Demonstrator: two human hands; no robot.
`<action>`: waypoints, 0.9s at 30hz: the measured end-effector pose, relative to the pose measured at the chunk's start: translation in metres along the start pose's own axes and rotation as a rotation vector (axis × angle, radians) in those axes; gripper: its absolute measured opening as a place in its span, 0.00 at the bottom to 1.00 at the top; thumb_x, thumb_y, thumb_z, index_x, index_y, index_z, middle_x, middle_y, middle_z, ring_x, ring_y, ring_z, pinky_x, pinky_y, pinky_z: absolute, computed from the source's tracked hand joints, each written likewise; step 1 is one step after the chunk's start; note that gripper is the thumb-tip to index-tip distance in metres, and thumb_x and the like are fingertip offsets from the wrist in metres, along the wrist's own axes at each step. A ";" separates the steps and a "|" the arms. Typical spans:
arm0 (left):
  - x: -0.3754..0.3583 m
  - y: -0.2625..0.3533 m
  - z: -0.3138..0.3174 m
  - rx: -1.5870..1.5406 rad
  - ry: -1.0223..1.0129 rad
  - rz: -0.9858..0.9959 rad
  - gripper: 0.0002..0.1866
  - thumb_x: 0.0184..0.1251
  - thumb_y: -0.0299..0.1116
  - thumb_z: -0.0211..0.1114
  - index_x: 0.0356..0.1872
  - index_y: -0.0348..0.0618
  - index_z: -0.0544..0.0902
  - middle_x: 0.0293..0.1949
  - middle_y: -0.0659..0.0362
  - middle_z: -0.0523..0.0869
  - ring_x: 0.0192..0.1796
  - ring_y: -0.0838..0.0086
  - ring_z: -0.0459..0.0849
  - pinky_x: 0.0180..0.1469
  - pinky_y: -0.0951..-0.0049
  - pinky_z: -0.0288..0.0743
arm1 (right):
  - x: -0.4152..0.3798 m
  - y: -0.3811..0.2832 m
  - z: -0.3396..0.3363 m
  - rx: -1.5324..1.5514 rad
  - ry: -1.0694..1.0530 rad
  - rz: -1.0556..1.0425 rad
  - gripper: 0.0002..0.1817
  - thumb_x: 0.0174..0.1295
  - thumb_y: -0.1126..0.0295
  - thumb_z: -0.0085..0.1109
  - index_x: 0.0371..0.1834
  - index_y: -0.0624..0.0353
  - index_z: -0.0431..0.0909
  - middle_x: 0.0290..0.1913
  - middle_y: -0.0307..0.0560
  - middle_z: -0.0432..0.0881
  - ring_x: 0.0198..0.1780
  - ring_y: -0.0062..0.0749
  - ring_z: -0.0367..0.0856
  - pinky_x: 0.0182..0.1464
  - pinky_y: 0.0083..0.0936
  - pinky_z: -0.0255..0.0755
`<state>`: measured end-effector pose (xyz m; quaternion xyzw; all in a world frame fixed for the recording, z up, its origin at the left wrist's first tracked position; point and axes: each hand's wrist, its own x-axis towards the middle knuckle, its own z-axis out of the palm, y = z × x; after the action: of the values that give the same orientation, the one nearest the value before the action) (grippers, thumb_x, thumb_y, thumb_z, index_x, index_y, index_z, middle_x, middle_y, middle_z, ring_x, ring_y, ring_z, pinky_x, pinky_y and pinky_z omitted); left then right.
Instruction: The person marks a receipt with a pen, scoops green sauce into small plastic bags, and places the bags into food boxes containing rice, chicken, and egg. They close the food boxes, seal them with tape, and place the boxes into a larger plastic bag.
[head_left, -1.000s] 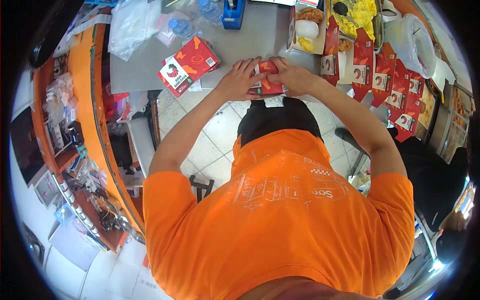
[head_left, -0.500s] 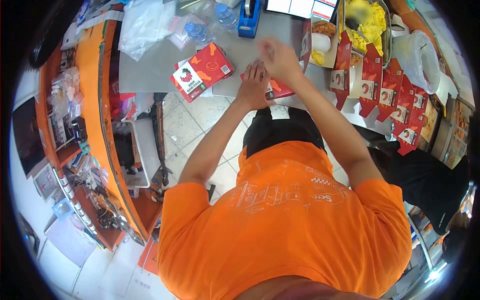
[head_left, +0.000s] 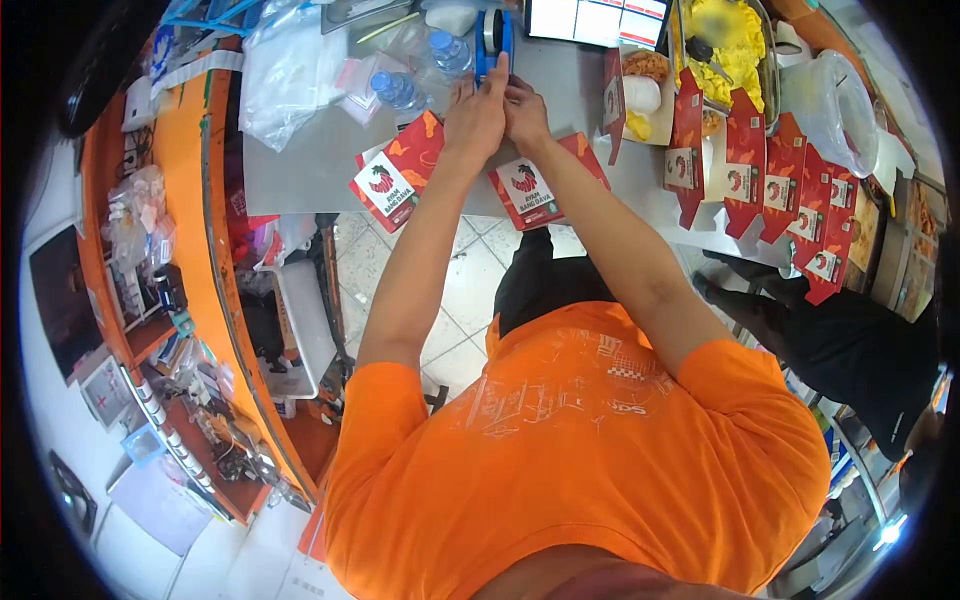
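Both my hands are stretched out to the far side of the grey counter (head_left: pixel 300 165). My left hand (head_left: pixel 475 112) reaches the near end of a blue tape dispenser (head_left: pixel 493 32) with its fingers on it. Pressed against it, my right hand (head_left: pixel 524 103) has curled fingers, and what they pinch is hidden. A shut red food box (head_left: pixel 535 185) with a white chili label lies under my right forearm, with no hand on it. A second red box (head_left: pixel 395 168) lies to the left, under my left forearm.
Several folded red boxes (head_left: pixel 790 180) stand in a row at the right. An open box with food (head_left: pixel 640 85) and a tray of yellow food (head_left: pixel 725 35) lie beyond. Water bottles (head_left: pixel 395 88) and plastic bags (head_left: pixel 285 70) sit far left. A person in black (head_left: pixel 840 340) is at the right.
My left hand has left the red box and moved up to the tape dispenser. My right hand has gone there too. The box now lies shut, label up.
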<state>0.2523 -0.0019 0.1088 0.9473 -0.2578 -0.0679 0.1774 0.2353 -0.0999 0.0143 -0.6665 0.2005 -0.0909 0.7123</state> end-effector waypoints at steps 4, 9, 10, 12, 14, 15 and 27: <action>-0.006 -0.002 0.012 0.359 -0.010 0.098 0.41 0.73 0.27 0.51 0.84 0.49 0.44 0.78 0.49 0.66 0.80 0.46 0.61 0.82 0.45 0.43 | 0.016 -0.002 -0.002 -0.397 0.018 0.030 0.16 0.66 0.59 0.64 0.39 0.63 0.89 0.64 0.58 0.81 0.63 0.52 0.81 0.60 0.40 0.77; -0.014 0.013 0.004 0.408 0.033 0.168 0.40 0.70 0.28 0.54 0.82 0.39 0.50 0.79 0.45 0.63 0.81 0.48 0.58 0.82 0.43 0.43 | -0.002 -0.082 -0.042 -0.896 -0.135 -0.007 0.12 0.67 0.65 0.59 0.34 0.64 0.84 0.50 0.57 0.87 0.46 0.53 0.88 0.51 0.43 0.81; -0.033 0.020 0.001 0.374 0.061 0.183 0.40 0.68 0.30 0.57 0.80 0.35 0.53 0.79 0.43 0.63 0.82 0.48 0.56 0.82 0.43 0.42 | -0.019 -0.088 -0.054 -0.804 -0.171 -0.228 0.12 0.67 0.65 0.60 0.36 0.63 0.84 0.45 0.56 0.89 0.43 0.52 0.89 0.48 0.43 0.81; -0.075 0.048 -0.009 0.178 -0.109 0.181 0.42 0.64 0.34 0.64 0.78 0.28 0.57 0.78 0.40 0.61 0.82 0.46 0.55 0.82 0.44 0.43 | -0.074 -0.141 -0.085 -0.691 -0.170 -0.205 0.10 0.70 0.71 0.59 0.41 0.68 0.86 0.39 0.59 0.89 0.37 0.49 0.89 0.42 0.35 0.81; -0.116 0.067 0.009 0.035 -0.240 0.187 0.44 0.61 0.39 0.69 0.78 0.38 0.62 0.80 0.42 0.58 0.83 0.47 0.52 0.82 0.44 0.43 | -0.117 -0.120 -0.124 -0.343 -0.181 -0.124 0.17 0.67 0.78 0.61 0.59 0.60 0.82 0.32 0.47 0.87 0.35 0.32 0.88 0.42 0.31 0.81; -0.124 0.070 0.020 0.026 -0.247 0.184 0.44 0.61 0.39 0.69 0.78 0.38 0.62 0.80 0.42 0.58 0.83 0.47 0.52 0.82 0.44 0.43 | -0.136 -0.111 -0.139 -0.348 -0.183 -0.114 0.17 0.67 0.78 0.61 0.59 0.60 0.82 0.32 0.47 0.87 0.35 0.32 0.88 0.42 0.31 0.81; -0.144 0.035 0.103 -0.152 0.283 0.496 0.17 0.61 0.30 0.73 0.48 0.53 0.78 0.66 0.57 0.76 0.74 0.57 0.70 0.75 0.38 0.57 | -0.181 -0.043 -0.146 0.032 -0.231 0.184 0.51 0.71 0.82 0.57 0.86 0.48 0.30 0.39 0.49 0.87 0.38 0.25 0.86 0.43 0.24 0.81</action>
<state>0.0901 0.0125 0.0314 0.8395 -0.4483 0.0911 0.2931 0.0186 -0.1652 0.0823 -0.6399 0.1760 0.0492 0.7464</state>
